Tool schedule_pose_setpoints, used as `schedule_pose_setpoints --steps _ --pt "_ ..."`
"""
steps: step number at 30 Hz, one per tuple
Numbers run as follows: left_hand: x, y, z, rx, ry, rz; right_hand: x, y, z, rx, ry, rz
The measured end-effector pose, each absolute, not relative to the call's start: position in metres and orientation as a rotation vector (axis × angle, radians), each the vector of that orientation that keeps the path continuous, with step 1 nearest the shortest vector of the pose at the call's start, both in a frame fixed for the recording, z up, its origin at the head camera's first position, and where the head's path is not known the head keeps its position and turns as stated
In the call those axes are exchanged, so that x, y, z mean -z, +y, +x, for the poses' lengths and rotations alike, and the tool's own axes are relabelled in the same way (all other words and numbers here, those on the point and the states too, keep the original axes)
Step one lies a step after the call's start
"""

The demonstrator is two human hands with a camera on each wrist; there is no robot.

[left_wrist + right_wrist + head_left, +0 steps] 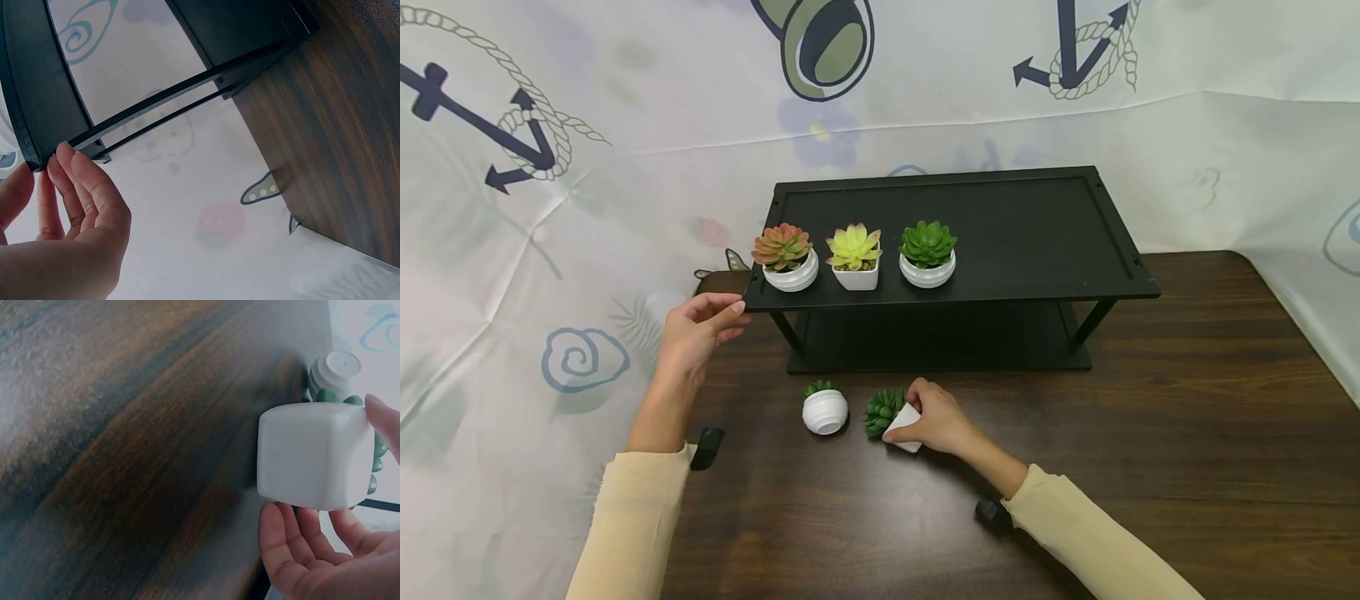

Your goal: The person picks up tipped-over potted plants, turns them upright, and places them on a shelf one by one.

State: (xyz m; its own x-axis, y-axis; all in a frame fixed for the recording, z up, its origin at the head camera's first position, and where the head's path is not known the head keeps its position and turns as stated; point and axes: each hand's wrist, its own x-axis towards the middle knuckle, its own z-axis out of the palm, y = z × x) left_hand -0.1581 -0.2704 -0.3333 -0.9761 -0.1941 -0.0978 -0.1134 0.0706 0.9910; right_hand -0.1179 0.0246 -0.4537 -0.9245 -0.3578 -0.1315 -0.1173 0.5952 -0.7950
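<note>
In the lower middle of the head view, the right hand (942, 423) has its fingers clamped on the white square pot (309, 456), low at the bench (850, 517). This pot is tilted on its side, its axis going from the base at right to the green leaves (880, 412) at left, toward the round pot (825, 414). Farther, at centre left, the left hand (692, 333) pinches a corner of the black shelf (1022, 225).

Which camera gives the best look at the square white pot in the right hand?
The right wrist view, where the square white pot appears large and close. The head view shows it small, tipped and partly covered by the right hand. The left wrist view does not show it.
</note>
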Motion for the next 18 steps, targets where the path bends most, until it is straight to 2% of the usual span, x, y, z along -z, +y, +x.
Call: schedule_pose_setpoints --steps 11,18 --pt "0.3334 -0.2704 -0.1582 2.078 -2.25 0.321 0.4529 0.0315 -0.1217 1.254 2.553 -0.477" --pt "0.3331 -0.2699 -0.1578 2.072 -2.258 0.325 0.4539 0.0292 -0.1214 1.229 2.551 -0.429"
